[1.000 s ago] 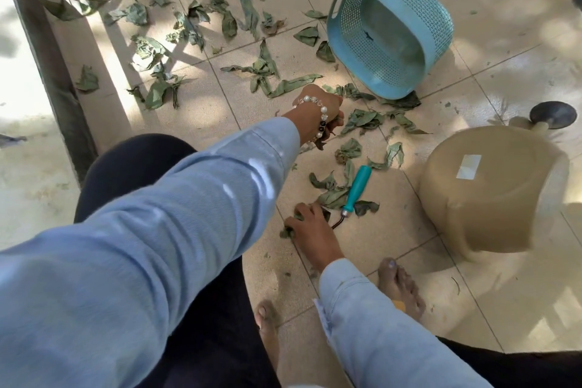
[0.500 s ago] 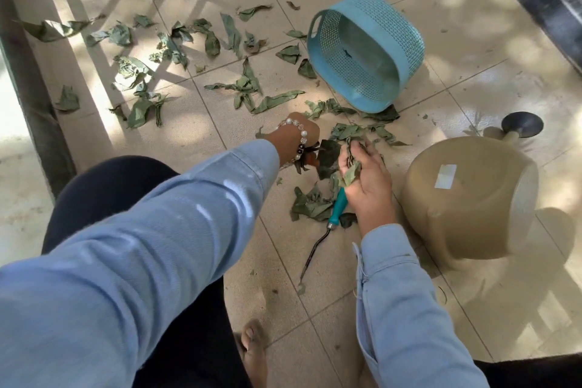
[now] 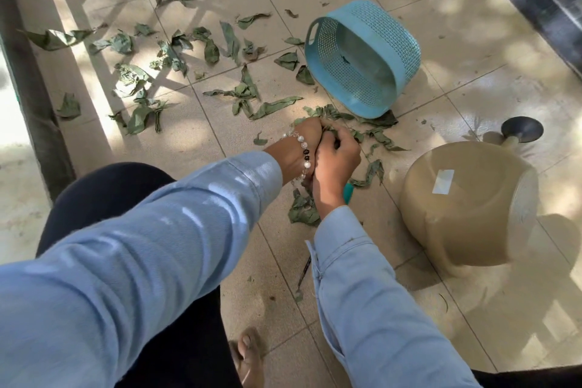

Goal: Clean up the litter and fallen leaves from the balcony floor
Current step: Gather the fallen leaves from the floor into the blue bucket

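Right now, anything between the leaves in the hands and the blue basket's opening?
Nothing visible blocks it. Both hands, left hand and right hand, grip a bunch of green leaves just short of the tipped-over blue perforated plastic basket, whose opening faces them. Only loose leaves on the tiles lie between.

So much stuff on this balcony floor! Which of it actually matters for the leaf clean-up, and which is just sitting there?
Part of the job:
- both hands, left hand and right hand, gathering a bunch of leaves
- scattered leaves across the tiles
- blue basket, tipped on its side

Just lying about:
- tan jug, on its side
- teal-handled tool, mostly hidden
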Demonstrator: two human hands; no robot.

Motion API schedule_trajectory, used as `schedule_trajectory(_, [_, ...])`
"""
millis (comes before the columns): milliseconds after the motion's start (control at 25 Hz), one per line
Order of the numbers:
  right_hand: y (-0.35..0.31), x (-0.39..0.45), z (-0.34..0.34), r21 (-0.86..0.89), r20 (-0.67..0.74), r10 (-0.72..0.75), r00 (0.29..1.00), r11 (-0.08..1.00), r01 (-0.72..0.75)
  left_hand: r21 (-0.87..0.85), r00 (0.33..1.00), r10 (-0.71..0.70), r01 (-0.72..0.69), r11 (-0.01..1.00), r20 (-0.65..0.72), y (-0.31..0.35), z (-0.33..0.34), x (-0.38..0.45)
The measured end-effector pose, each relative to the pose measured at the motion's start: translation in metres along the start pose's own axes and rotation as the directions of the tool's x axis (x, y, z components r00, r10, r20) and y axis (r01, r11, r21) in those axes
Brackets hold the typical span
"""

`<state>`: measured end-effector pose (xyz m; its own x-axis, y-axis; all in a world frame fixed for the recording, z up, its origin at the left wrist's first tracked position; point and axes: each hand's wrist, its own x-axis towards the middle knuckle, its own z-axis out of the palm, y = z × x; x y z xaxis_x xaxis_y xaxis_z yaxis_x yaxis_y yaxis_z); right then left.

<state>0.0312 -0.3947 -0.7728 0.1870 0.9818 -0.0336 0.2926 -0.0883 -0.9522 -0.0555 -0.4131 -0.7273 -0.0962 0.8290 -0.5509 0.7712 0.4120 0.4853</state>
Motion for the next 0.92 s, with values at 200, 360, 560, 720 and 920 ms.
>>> schedule_trajectory(200, [-0.007,0.010,0.000,0.007,0.120,-0.236,0.964,0.971,0.237,0.061,0.998,0.024,-0.020,0.998,-0.060,0.005,-0.012,-0.016])
schedule_trajectory(360, [-0.002,0.014,-0.001,-0.141,0.300,-0.335,0.893,0.911,0.389,-0.235,0.997,-0.082,0.082,0.969,0.007,-0.023,0.011,0.045])
schedule_trajectory(560, [0.007,0.016,-0.008,-0.360,0.505,-0.275,0.818,0.794,0.490,-0.696,0.911,-0.356,0.394,0.600,0.209,-0.053,0.045,0.122])
schedule_trajectory(720, [-0.001,0.034,-0.018,-0.146,0.763,0.028,0.646,0.981,0.130,-0.862,0.885,-0.464,0.250,0.441,0.019,-0.009,0.003,0.055])
schedule_trajectory(920, [0.032,0.042,-0.019,-0.002,0.463,0.211,0.861,0.972,-0.237,-0.899,0.854,-0.518,0.262,0.351,0.047,-0.008,-0.005,0.068])
